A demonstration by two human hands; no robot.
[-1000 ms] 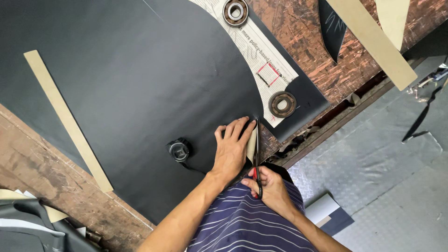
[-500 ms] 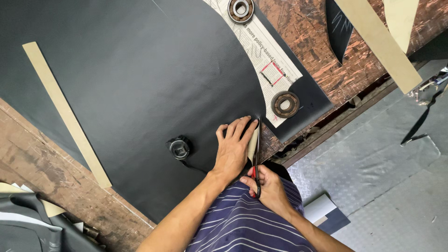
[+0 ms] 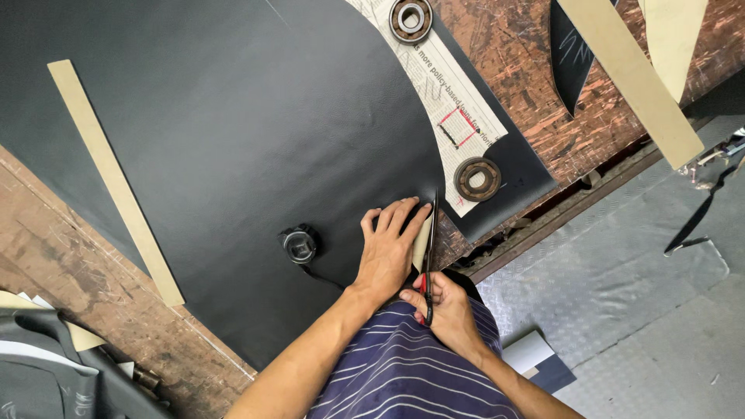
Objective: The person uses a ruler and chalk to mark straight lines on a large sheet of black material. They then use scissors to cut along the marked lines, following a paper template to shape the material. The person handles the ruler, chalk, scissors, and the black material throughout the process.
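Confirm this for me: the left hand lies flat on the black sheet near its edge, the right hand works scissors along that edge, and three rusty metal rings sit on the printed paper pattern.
Not quite. The head view shows two rusty metal rings on the printed paper pattern, not three. The rest stands: the left hand lies flat on the black sheet and the right hand works the scissors along its edge.

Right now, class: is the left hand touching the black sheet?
Touching. The head view shows the left hand pressed flat, fingers spread, on the black sheet, beside the scissors held in the right hand.
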